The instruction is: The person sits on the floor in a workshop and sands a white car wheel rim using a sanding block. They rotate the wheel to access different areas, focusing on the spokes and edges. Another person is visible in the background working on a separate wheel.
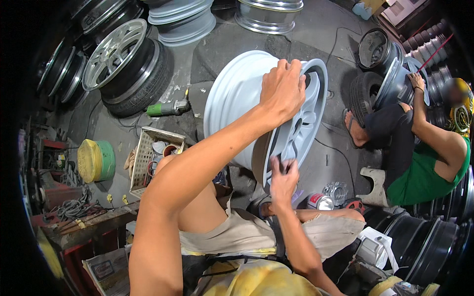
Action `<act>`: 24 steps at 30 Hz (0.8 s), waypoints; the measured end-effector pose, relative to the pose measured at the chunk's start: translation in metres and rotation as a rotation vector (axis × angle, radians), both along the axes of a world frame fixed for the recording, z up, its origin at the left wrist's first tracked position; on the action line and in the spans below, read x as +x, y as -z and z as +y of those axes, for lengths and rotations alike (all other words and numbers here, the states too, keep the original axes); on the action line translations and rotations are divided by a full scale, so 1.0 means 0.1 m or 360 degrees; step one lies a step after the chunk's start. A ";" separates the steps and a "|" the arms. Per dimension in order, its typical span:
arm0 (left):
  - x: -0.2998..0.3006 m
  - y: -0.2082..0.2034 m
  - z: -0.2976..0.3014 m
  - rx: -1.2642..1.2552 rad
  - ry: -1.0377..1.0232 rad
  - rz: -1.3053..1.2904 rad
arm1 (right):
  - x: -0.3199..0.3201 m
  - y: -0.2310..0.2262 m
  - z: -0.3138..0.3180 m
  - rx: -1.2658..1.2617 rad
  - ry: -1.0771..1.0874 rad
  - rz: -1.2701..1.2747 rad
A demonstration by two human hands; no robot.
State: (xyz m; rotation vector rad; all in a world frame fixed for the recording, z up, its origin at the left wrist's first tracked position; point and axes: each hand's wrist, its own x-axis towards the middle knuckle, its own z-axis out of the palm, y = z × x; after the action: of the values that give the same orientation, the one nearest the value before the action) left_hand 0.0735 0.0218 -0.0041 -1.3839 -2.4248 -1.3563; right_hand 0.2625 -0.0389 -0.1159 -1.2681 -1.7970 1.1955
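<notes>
A pale grey-white car wheel rim [237, 93] stands on edge in front of me, its spoked face turned right. My left hand [281, 89] grips the top of the rim's outer lip. My right hand [283, 175] presses a small dark piece, perhaps sanding paper, against the rim's lower edge; the piece is mostly hidden by my fingers. My knees and beige shorts lie below the rim.
Another person in a green top [424, 167] sits at right working on a grey rim [395, 79]. Stacked rims and a tyre [128, 64] lie at the back left. A green power tool [168, 107], a plastic crate [148, 153], a can [320, 201] and black rims [424, 246] surround me.
</notes>
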 end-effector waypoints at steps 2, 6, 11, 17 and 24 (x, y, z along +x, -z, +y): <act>0.00 0.01 -0.03 -0.0010 0.0003 -0.0025 | 0.06 -0.02 0.00 -0.0163 -0.0056 0.0054; -0.03 0.00 -0.03 0.0005 -0.0007 -0.0021 | -0.15 -0.01 0.27 -0.0147 0.0057 0.0169; -0.02 0.02 -0.04 0.0007 0.0003 -0.0056 | 0.00 0.18 0.09 -0.0284 0.0039 0.0245; -0.05 0.01 -0.02 0.0018 -0.0031 -0.0009 | 0.04 0.15 -0.04 -0.0354 0.0104 0.0236; -0.09 -0.02 -0.03 -0.0051 -0.0026 -0.0031 | -0.01 0.11 0.08 -0.0333 0.0054 0.0203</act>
State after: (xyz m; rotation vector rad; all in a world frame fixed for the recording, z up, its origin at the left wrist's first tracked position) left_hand 0.0645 0.0191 -0.0024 -1.3613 -2.4750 -1.3397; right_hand 0.2615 -0.0310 -0.1274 -1.3004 -1.5855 1.4418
